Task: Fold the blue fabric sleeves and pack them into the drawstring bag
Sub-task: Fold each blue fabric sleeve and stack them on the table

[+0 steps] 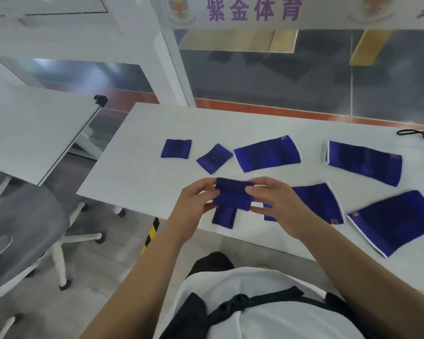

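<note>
- The folding step is under way. A small blue sleeve is held up between both hands just above the near edge of the worktop, doubled over at the top with a narrower flap hanging below.
- The left hand pinches the sleeve's left side, thumb in front and fingers curled behind.
- The right hand pinches the right side the same way, its lower fingers loosely spread beneath.
- Both forearms reach forward from the body, and the hands are close together with only the sleeve between them.
- Two small folded pieces lie side by side toward the far left and look done.
- Four larger sleeves lie flat to the right, well apart from each other and seemingly unfolded.
- Of the drawstring bag I see only a black cord at the far right edge (the bag itself I cannot make out).
- Next, I would judge, the hanging flap needs tucking up square. The piece would then go beside the two small ones, and packing looks a long way off.
</note>
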Available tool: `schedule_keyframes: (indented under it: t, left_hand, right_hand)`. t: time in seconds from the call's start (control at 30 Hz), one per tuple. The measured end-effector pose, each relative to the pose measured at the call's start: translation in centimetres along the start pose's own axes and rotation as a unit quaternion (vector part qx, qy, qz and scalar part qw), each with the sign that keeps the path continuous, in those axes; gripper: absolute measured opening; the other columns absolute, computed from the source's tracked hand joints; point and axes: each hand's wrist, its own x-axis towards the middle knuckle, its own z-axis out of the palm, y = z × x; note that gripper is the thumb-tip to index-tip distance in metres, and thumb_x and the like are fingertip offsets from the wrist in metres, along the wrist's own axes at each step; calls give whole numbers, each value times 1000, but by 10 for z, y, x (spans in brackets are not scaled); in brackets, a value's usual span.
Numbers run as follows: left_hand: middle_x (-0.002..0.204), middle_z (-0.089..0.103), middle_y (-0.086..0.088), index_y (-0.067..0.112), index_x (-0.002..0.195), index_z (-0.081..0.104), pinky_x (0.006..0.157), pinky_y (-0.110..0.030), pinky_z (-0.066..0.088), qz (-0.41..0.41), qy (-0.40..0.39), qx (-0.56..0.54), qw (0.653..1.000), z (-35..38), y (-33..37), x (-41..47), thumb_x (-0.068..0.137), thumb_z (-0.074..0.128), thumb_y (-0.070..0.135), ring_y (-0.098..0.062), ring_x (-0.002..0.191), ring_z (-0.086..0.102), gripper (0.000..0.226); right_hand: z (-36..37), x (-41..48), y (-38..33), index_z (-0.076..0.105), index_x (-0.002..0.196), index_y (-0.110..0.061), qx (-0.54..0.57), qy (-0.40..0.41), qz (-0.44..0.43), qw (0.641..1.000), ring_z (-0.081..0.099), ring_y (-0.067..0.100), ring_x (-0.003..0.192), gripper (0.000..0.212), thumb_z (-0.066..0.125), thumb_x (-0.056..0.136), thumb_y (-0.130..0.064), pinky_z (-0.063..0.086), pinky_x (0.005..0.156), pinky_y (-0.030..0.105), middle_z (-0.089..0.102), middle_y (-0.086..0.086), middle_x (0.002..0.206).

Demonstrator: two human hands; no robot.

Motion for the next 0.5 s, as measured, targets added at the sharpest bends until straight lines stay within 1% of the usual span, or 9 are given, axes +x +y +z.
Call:
schedule_keyframes:
  t: [0.1,0.13,0.2,0.27,0.33,0.4,0.47,0.5]
  left_hand:
    - [116,69,-6,19,119,68,91,-37,58,-23,-30,111,993,-14,-4,12,98,54,8,-22,110,67,28]
    - [114,69,-5,22,118,69,89,-36,59,-20,-46,128,991,-16,-5,15,98,54,8,-21,107,68,28]
    - [105,69,-6,23,114,70,84,-32,60,-14,-62,136,989,-20,-8,23,97,57,10,-20,98,69,26]
    - [105,67,-5,24,115,68,82,-30,60,-29,-58,123,990,-26,-14,30,94,63,13,-22,99,69,25]
    - [113,66,-3,27,123,63,83,-28,59,-62,-72,105,990,-34,-25,37,90,69,15,-21,103,68,35]
    - [118,66,-6,27,126,59,83,-27,58,-100,-102,95,985,-40,-39,42,88,71,11,-21,105,68,44]
    - [116,68,-11,25,123,58,78,-29,59,-133,-112,71,982,-46,-53,45,87,69,2,-24,102,69,44]
    - [113,68,-13,24,121,57,75,-30,59,-144,-110,58,982,-49,-59,46,87,68,-1,-25,99,69,43]
  right_hand:
    - [3,4,-1,73,105,-17,-139,-8,-5,990,71,15,92,17,73,87,-17,58,84,32,76,1,96]
    - [6,6,0,74,101,-18,-177,-17,4,984,72,13,89,14,73,87,-16,58,80,29,77,1,93]
    - [15,11,8,74,94,-18,-201,-21,32,979,72,13,81,11,74,86,-10,59,74,29,77,2,89]
    - [25,18,22,72,92,-13,-164,11,58,985,71,16,77,12,73,85,-4,61,70,31,75,5,88]
    - [33,24,38,70,93,-8,-101,70,93,988,70,20,74,12,71,85,1,61,65,32,73,13,93]
    - [42,27,55,66,94,-7,-53,122,127,983,69,20,70,13,68,86,3,61,61,33,69,17,96]
    - [53,27,72,61,98,-8,-34,153,146,977,69,20,69,17,67,87,3,59,58,33,67,17,98]
    - [59,27,80,57,101,-9,-38,169,147,974,69,23,72,21,66,87,3,58,57,33,66,17,100]
